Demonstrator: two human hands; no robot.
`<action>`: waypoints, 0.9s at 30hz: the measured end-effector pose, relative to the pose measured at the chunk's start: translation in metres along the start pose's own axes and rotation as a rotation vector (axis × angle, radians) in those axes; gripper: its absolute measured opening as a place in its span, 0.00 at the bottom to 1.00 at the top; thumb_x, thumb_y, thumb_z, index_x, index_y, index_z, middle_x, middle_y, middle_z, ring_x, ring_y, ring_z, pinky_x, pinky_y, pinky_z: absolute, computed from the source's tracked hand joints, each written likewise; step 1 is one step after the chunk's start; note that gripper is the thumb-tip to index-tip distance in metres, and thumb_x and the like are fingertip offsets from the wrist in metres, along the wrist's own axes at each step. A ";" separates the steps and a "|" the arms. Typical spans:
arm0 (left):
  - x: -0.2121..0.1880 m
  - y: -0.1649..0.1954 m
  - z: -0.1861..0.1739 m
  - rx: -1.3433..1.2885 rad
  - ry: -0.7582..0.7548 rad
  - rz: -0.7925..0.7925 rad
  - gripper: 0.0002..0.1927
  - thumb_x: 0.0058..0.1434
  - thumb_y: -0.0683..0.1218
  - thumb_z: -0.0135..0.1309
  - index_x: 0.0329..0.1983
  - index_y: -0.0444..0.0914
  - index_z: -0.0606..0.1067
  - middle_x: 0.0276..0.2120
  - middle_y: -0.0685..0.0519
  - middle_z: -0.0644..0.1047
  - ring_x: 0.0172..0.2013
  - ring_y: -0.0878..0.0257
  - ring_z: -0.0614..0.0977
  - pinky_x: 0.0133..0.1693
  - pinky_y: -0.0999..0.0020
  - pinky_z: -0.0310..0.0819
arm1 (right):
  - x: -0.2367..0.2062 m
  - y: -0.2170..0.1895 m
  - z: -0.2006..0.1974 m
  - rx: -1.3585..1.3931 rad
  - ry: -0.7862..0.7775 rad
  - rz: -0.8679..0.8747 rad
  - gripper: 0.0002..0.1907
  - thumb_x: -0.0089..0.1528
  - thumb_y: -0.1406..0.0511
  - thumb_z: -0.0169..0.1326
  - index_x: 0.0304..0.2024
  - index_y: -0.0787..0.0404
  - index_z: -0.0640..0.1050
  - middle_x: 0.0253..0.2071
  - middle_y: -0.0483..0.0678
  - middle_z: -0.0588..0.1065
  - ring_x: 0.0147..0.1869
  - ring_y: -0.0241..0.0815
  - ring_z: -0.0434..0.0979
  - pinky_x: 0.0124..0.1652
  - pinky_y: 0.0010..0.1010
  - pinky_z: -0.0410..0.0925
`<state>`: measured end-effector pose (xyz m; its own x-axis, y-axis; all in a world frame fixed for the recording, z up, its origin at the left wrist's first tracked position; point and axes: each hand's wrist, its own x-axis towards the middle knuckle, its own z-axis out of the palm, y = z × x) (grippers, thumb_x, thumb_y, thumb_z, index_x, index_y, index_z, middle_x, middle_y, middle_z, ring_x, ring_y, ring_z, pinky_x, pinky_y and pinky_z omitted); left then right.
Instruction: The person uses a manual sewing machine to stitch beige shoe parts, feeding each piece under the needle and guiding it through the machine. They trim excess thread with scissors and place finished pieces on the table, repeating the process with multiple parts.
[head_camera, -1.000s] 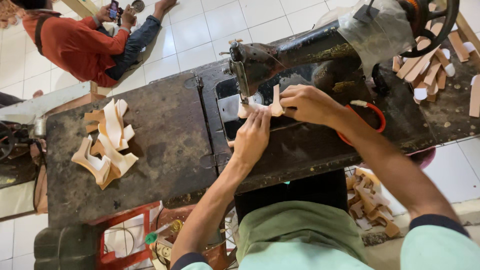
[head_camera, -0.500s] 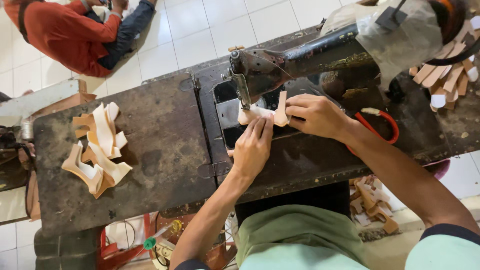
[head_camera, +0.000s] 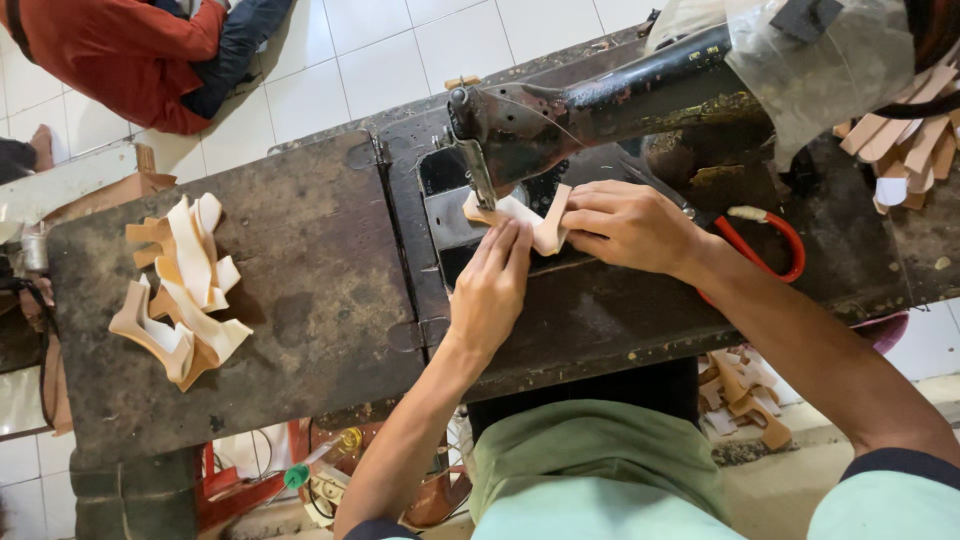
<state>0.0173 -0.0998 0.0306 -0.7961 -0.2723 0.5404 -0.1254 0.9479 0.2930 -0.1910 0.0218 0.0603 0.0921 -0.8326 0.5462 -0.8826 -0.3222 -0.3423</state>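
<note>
A: Where's the piece rn?

B: The tan cut piece (head_camera: 520, 215) lies flat on the bed of the black sewing machine (head_camera: 600, 110), right under the needle, on the dark tabletop (head_camera: 290, 300).

A: Hands?

B: Left hand (head_camera: 492, 290) has its fingers (head_camera: 510, 245) stretched out flat, pressing the near edge down. Right hand (head_camera: 625, 225) has fingers curled, pinching the far end, which bends up a bit.

A: How'd it handle?

B: Prob light, thin, flexible, w/ some stiffness, since it holds its curl. Best held by the edges, away from the needle. More cut pieces (head_camera: 180, 290) are piled well apart, at the left.
</note>
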 end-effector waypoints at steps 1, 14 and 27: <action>0.000 -0.001 -0.002 0.005 -0.008 0.000 0.18 0.62 0.36 0.54 0.56 0.28 0.75 0.54 0.39 0.78 0.58 0.46 0.80 0.60 0.58 0.74 | -0.001 0.000 0.000 -0.008 -0.002 -0.001 0.12 0.56 0.68 0.65 0.41 0.63 0.80 0.46 0.51 0.79 0.54 0.51 0.80 0.54 0.39 0.73; 0.011 -0.018 -0.033 -0.141 -0.031 -0.006 0.13 0.61 0.36 0.60 0.50 0.33 0.77 0.51 0.47 0.80 0.58 0.53 0.81 0.57 0.62 0.77 | 0.002 -0.006 -0.003 0.010 -0.051 -0.067 0.11 0.56 0.65 0.66 0.40 0.59 0.82 0.45 0.46 0.80 0.54 0.46 0.80 0.53 0.37 0.72; 0.013 -0.028 -0.037 -0.237 -0.025 -0.048 0.12 0.61 0.37 0.60 0.48 0.36 0.79 0.52 0.48 0.79 0.54 0.51 0.81 0.54 0.59 0.78 | -0.001 -0.003 0.000 -0.041 -0.079 -0.105 0.12 0.55 0.65 0.64 0.42 0.58 0.81 0.46 0.44 0.79 0.54 0.44 0.79 0.52 0.37 0.71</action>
<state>0.0320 -0.1363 0.0585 -0.8074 -0.3093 0.5025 -0.0235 0.8678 0.4964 -0.1887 0.0235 0.0613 0.2196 -0.8288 0.5146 -0.8841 -0.3920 -0.2542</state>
